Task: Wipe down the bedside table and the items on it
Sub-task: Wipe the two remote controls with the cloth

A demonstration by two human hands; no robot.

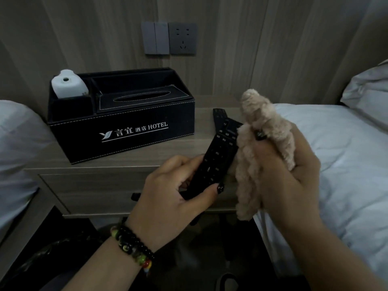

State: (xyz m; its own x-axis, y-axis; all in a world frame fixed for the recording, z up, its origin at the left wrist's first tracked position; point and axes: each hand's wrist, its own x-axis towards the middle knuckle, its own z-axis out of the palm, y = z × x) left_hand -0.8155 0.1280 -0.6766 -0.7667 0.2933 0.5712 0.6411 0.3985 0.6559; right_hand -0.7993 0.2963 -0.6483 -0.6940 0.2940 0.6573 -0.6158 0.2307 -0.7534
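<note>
My left hand point(174, 192) grips the lower end of a black remote control point(216, 158), held up in front of the wooden bedside table point(130, 156). My right hand point(289, 177) holds a fluffy beige cloth point(260, 135) bunched against the remote's upper right side, covering part of it. A second black remote point(219, 114) lies on the table top behind them. At the table's left stands a black hotel organiser box point(126, 131) with a tissue slot and a small white bottle point(69, 85) in its left compartment.
White beds flank the table, one at the left point(19, 148) and one at the right point(336, 156) with a pillow point(369, 91). Wall switches point(155, 37) and a socket point(183, 38) sit on the wood panel above. The drawer front point(100, 192) faces me below the top.
</note>
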